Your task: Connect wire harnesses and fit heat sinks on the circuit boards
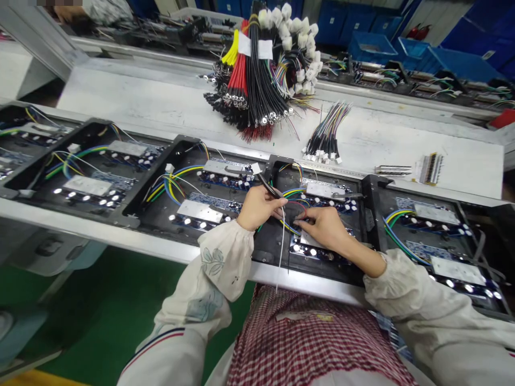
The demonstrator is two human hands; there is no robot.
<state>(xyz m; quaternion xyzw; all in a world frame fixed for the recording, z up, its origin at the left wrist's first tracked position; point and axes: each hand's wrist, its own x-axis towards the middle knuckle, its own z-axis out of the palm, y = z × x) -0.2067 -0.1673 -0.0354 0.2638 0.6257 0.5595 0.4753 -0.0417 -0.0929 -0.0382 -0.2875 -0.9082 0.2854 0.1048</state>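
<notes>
Working over the black panel tray [277, 252] directly in front of you, your left hand [257, 206] is closed in a pinch around a thin black tool, possibly cutters or tweezers [269, 186], with its tip pointing up and left over the tray's upper edge. Your right hand [325, 226] is pressed down, fingers together, on a bundle of red and black wires [296, 213] lying across the circuit boards [322, 188] at the tray's centre; whether it pinches them or only pins them cannot be told. A white cable tie or cord [281, 241] hangs from between your hands toward your checked apron [306, 343]. Neighbouring trays [181, 193] sit touching on either side, already wired in yellow, green and blue. Wire harness bundles [261, 69] lie well apart on the white bench [132, 102] behind. Risk, as a judgement: the tool tip is near live-looking insulation and capacitors, so a slip could nick a wire or a board component; the dangling tie could snag on the tray rim; loosening the right hand would likely let the bundle spring out of place.
</notes>
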